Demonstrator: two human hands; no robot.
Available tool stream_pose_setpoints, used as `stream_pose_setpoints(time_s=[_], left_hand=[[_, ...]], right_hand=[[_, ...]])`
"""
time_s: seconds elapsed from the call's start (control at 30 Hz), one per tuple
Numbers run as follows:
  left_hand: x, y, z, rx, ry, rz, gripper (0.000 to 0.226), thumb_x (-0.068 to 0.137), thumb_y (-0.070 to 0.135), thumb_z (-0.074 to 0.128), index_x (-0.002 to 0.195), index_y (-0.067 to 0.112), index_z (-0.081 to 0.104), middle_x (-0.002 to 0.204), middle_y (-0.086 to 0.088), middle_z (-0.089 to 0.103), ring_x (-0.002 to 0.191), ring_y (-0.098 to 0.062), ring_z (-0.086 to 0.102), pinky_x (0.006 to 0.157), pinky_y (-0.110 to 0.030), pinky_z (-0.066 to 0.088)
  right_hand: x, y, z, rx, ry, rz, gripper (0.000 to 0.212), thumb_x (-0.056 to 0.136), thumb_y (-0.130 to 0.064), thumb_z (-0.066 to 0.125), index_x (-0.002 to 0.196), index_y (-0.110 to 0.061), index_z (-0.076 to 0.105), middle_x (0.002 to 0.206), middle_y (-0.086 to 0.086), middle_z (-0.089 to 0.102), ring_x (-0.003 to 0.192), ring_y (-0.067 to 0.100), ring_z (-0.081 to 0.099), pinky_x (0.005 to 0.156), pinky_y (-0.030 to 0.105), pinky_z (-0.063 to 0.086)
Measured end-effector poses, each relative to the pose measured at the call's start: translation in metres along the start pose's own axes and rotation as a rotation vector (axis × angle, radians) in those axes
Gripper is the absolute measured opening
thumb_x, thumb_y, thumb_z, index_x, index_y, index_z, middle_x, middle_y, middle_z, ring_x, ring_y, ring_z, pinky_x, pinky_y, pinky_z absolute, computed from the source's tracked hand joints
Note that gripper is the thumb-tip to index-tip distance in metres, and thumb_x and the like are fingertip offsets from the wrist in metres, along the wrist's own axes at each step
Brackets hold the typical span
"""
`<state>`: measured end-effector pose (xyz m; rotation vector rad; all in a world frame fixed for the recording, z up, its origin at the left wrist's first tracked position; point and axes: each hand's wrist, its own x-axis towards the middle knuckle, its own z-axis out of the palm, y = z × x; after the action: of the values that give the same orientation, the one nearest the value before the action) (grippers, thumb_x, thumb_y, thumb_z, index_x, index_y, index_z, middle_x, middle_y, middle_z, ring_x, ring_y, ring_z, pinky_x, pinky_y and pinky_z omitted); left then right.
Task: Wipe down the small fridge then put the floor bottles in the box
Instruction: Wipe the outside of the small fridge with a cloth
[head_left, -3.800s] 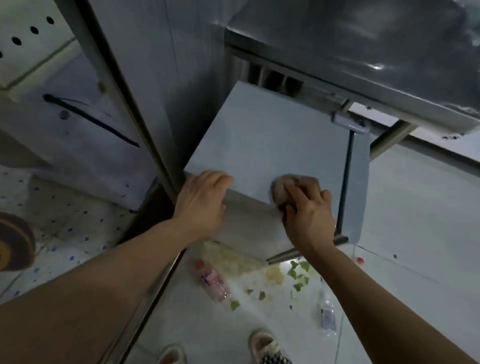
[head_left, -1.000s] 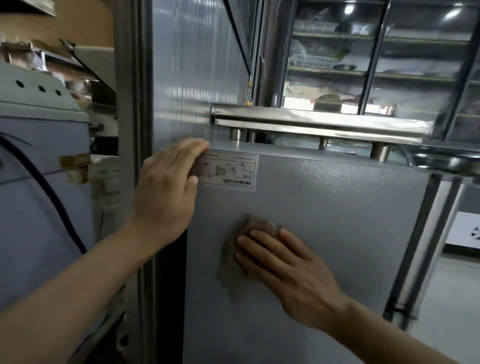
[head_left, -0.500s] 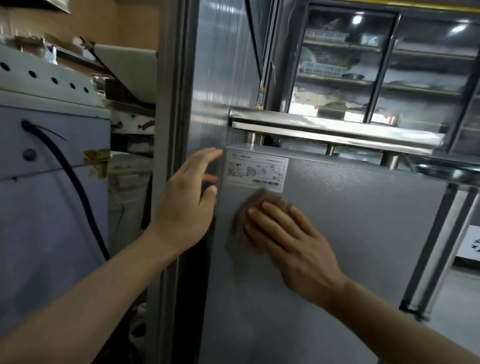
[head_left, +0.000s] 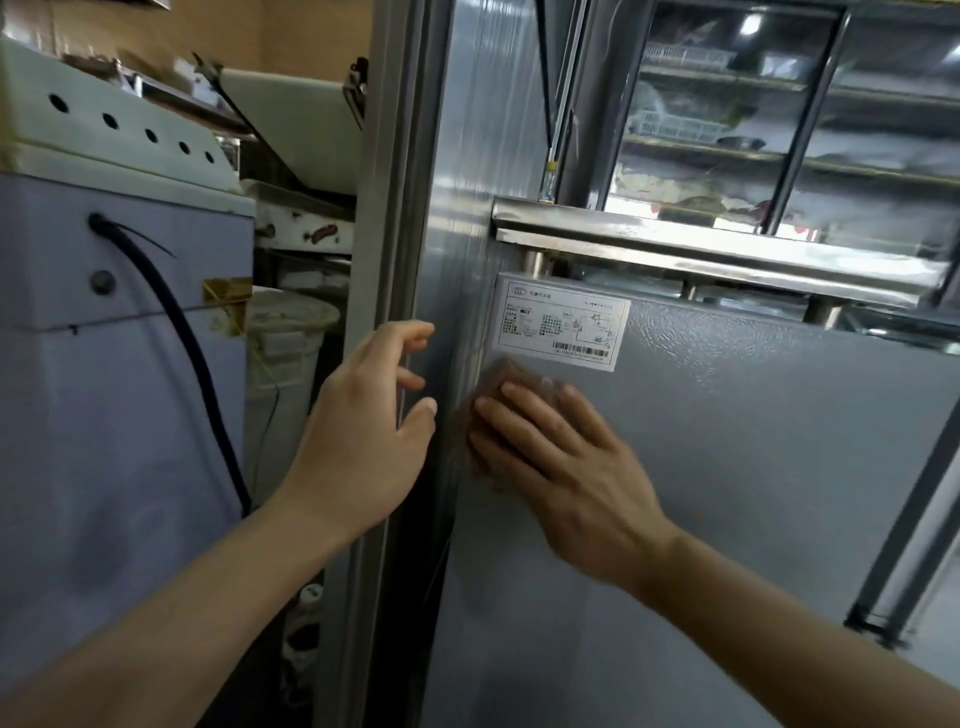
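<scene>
Right hand (head_left: 561, 457) presses cloth (head_left: 493, 379) flat (fingers straight) against fridge (head_left: 753, 467).

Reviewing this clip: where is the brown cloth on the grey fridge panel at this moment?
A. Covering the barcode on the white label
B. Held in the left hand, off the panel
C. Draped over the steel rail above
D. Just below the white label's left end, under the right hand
D: the brown cloth lies flat under the right hand's straight fingers, just beneath the white rating label; the left hand holds nothing.
</scene>
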<state>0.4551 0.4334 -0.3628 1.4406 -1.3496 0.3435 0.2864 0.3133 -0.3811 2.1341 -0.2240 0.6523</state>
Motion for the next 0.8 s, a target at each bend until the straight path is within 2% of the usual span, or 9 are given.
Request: stream_pose_setpoints(time_s=[0.07, 0.17, 0.37, 0.47, 0.6, 0.67, 0.73, 0.8], left_hand=[[-0.003, -0.003, -0.002, -0.004, 0.009, 0.001, 0.053, 0.084, 0.006, 0.061, 0.131, 0.023, 0.043, 0.126, 0.007, 0.052, 0.096, 0.000, 0.055, 0.077, -0.006, 0.037], [-0.009, -0.009, -0.003, -0.009, 0.025, -0.023, 0.053, 0.084, 0.005, 0.062, 0.130, 0.024, 0.043, 0.125, 0.009, 0.050, 0.096, 0.002, 0.055, 0.071, -0.004, 0.038], [-0.029, -0.028, 0.006, 0.039, 0.000, -0.085, 0.053, 0.083, 0.001, 0.061, 0.130, 0.019, 0.043, 0.126, 0.003, 0.049, 0.094, -0.003, 0.055, 0.070, -0.006, 0.038], [-0.047, -0.036, 0.010, 0.059, -0.038, -0.118, 0.053, 0.085, 0.002, 0.060, 0.131, 0.020, 0.041, 0.126, 0.005, 0.047, 0.096, -0.003, 0.055, 0.071, -0.007, 0.038], [-0.068, -0.044, 0.015, 0.068, -0.082, -0.113, 0.054, 0.084, 0.002, 0.059, 0.131, 0.022, 0.041, 0.124, 0.008, 0.046, 0.096, -0.003, 0.054, 0.070, -0.011, 0.039], [-0.074, -0.046, 0.019, 0.069, -0.102, -0.118, 0.054, 0.084, 0.002, 0.058, 0.131, 0.023, 0.041, 0.124, 0.009, 0.046, 0.096, -0.005, 0.055, 0.073, -0.018, 0.044], [-0.078, -0.046, 0.025, 0.075, -0.114, -0.143, 0.054, 0.085, 0.002, 0.057, 0.131, 0.024, 0.040, 0.123, 0.008, 0.047, 0.096, -0.006, 0.055, 0.077, -0.025, 0.047], [-0.077, -0.043, 0.035, 0.068, -0.126, -0.164, 0.053, 0.086, 0.001, 0.054, 0.132, 0.024, 0.040, 0.125, 0.008, 0.048, 0.097, -0.005, 0.054, 0.079, -0.026, 0.046]], right_hand=[[0.021, 0.017, -0.012, -0.020, 0.049, 0.054, 0.049, 0.086, -0.023, 0.047, 0.134, -0.018, 0.052, 0.145, 0.005, 0.045, 0.137, 0.029, 0.037, 0.113, 0.049, 0.019], [0.053, 0.038, -0.025, -0.058, 0.124, 0.164, 0.045, 0.088, -0.025, 0.045, 0.133, -0.019, 0.054, 0.145, 0.006, 0.045, 0.138, 0.029, 0.036, 0.113, 0.049, 0.014], [0.051, 0.017, -0.002, -0.038, 0.208, 0.092, 0.032, 0.091, -0.023, 0.052, 0.121, -0.018, 0.063, 0.133, 0.004, 0.057, 0.134, 0.031, 0.041, 0.113, 0.050, 0.021], [0.007, -0.035, 0.028, 0.041, 0.099, -0.008, 0.030, 0.090, -0.018, 0.049, 0.115, -0.017, 0.066, 0.128, 0.006, 0.060, 0.132, 0.030, 0.044, 0.115, 0.048, 0.017], [-0.056, -0.103, 0.057, 0.019, -0.239, -0.194, 0.045, 0.085, -0.023, 0.039, 0.123, -0.024, 0.063, 0.130, -0.003, 0.060, 0.129, 0.023, 0.049, 0.115, 0.043, 0.006], [-0.066, -0.107, 0.059, 0.005, -0.291, -0.224, 0.048, 0.084, -0.024, 0.038, 0.128, -0.026, 0.059, 0.135, -0.006, 0.056, 0.130, 0.019, 0.048, 0.115, 0.042, 0.003], [-0.066, -0.094, 0.054, -0.007, -0.220, -0.228, 0.047, 0.086, -0.025, 0.041, 0.130, -0.025, 0.057, 0.140, -0.005, 0.051, 0.131, 0.018, 0.045, 0.114, 0.042, 0.002], [-0.058, -0.062, 0.040, 0.012, -0.061, -0.117, 0.046, 0.090, -0.020, 0.038, 0.133, -0.022, 0.054, 0.143, -0.001, 0.047, 0.134, 0.022, 0.042, 0.114, 0.043, 0.006]])
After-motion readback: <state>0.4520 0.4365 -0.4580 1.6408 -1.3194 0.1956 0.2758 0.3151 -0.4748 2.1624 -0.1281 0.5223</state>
